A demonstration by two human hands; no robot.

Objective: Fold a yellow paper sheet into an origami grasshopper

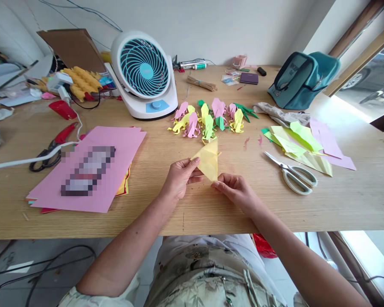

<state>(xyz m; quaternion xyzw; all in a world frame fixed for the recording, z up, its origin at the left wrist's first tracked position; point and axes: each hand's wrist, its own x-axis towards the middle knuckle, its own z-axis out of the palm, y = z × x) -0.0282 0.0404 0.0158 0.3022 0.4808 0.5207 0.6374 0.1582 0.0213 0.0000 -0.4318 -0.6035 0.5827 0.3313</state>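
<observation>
Yellow paper [208, 160] is in both my hands, looks lifted off the bench [166, 213], folded to a rough triangle. Sits on my side of the paper figures [208, 120]. Left hand [179, 175] pinches the left corner, thumb on top, fingers under. Right hand [236, 188] pinches the bottom corner between thumb and fingertips.

Notes on folding well, my read:
- Match corners and edges first, crease second. Off at the tip = off everywhere after.
- Light pinch only. Sheet looks thin; I'd expect a hard grip to leave stray dents.
- Best to lay it flat on bare wood and run a thumbnail from the middle outward. Mid-air creases tend to wander.
- Left anchors, right does the fine alignment.

Can't tell how many layers are in there, or whether the edges line up underneath.

Elbow room: scissors [296, 177] right, tips angled inward, so mind the right wrist. Pink sheets [124, 149] left, well apart.
</observation>
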